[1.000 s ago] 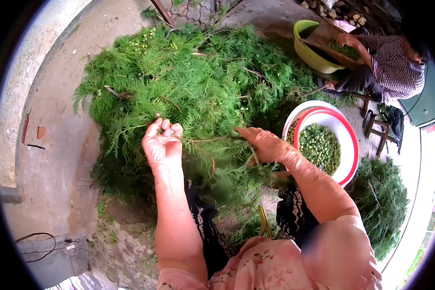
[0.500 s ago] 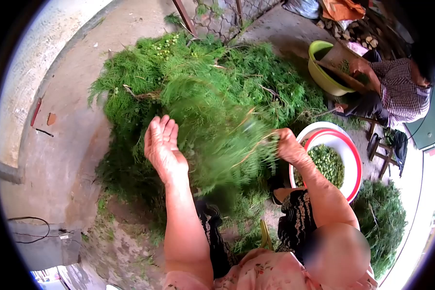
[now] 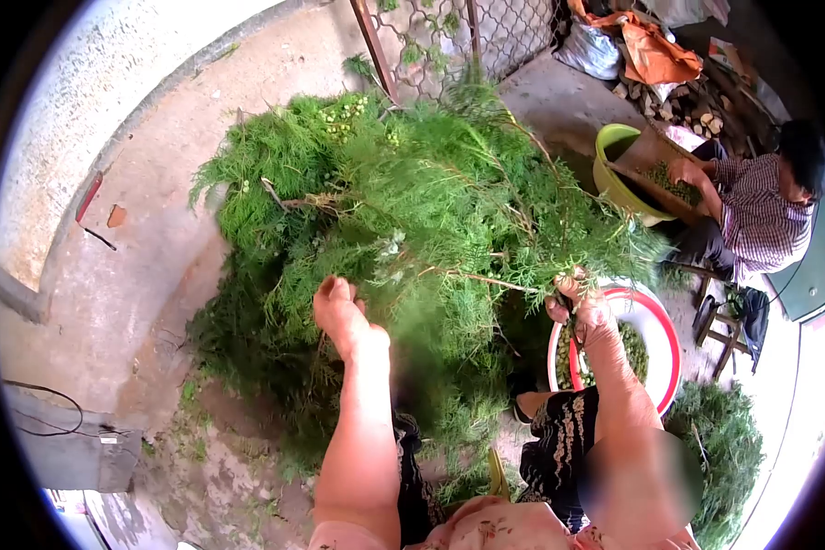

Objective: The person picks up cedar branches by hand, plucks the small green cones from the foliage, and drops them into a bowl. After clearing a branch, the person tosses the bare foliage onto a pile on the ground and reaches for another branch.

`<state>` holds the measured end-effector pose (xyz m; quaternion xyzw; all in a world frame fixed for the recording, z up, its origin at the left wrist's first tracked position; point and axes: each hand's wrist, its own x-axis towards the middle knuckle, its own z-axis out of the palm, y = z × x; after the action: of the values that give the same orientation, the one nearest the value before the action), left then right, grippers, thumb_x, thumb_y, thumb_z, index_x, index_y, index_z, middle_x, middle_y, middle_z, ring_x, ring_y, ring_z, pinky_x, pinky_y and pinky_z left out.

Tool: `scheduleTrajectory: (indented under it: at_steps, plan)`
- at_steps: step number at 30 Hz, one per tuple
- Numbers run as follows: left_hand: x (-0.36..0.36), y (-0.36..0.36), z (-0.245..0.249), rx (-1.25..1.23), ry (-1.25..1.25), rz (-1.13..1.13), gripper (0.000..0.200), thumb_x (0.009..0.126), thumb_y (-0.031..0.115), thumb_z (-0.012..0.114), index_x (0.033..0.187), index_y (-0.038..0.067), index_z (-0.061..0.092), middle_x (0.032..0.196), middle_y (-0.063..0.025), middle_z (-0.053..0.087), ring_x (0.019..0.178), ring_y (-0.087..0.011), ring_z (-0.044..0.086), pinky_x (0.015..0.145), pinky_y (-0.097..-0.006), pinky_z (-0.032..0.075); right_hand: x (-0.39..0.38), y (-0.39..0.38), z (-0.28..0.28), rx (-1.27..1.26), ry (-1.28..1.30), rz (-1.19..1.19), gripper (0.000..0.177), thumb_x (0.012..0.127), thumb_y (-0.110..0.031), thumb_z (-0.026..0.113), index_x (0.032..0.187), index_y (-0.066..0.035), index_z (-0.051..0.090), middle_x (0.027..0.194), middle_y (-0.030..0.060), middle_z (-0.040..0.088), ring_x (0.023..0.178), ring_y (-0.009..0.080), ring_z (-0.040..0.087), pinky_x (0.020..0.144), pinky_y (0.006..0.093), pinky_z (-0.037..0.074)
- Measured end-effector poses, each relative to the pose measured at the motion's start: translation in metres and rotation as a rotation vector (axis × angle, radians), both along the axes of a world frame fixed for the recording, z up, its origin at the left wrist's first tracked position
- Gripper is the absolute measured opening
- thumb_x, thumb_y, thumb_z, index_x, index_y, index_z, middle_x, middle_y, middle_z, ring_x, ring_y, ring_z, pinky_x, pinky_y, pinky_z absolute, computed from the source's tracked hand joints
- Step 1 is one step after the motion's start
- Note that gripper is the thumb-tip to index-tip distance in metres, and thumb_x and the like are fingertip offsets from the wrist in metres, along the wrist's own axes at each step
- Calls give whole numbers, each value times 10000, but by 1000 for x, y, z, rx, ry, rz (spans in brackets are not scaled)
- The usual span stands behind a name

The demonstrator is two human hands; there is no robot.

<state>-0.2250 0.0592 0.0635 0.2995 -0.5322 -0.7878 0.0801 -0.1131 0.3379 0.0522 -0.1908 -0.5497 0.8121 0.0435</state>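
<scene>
My right hand (image 3: pixel 582 302) is closed around the woody stem of a feathery evergreen branch (image 3: pixel 486 277), whose green sprays spread leftward over the heap. Below this hand stands a white basin with a red rim (image 3: pixel 676 337), holding small round green cones (image 3: pixel 631 353). My left hand (image 3: pixel 346 316) is at the near side of the foliage, its fingers curled inward. Whether a sprig is between those fingers is hidden. In front of both hands lies a big heap of cut evergreen branches (image 3: pixel 266 170), with pale green cones (image 3: pixel 344 115) showing at its far side.
At the right a seated person (image 3: pixel 765 202) works over a yellow-green tub (image 3: pixel 607 174) with a board across it. Firewood (image 3: pixel 697 119) and an orange sack (image 3: pixel 655 50) are behind. More cut greenery (image 3: pixel 720 440) lies right of my legs. A white wall (image 3: pixel 73 119) curves along the left.
The branch in my right hand has swung up and away from my lap. My left hand has shifted right, and its stretched fingers have curled. The camera view has moved slightly.
</scene>
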Motion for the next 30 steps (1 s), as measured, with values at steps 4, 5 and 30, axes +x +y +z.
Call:
scheduleTrajectory:
  at_steps: [4,5,30]
  plan:
    - [-1,2,-19,197,40,-88,201,852,93,517,1048,52,502,911,-65,578,796,-184,562,698,-322,429,-3,-7,4,-89,68,-7,187,801,-210,638,788,-67,517,625,71,521,452,140,428,407,235,311]
    - [-1,1,-28,302,56,-192,197,842,79,520,1035,44,504,874,-70,582,739,-187,571,666,-325,447,-5,-8,-3,-97,113,-29,168,803,-183,633,791,-63,517,621,77,523,446,147,429,403,238,308]
    - [0,-15,17,616,471,-300,224,835,128,541,1048,60,532,916,-22,549,759,-181,526,644,-344,470,-24,-99,-28,-335,4,109,167,782,-147,689,787,-58,548,680,98,618,541,160,575,482,260,462]
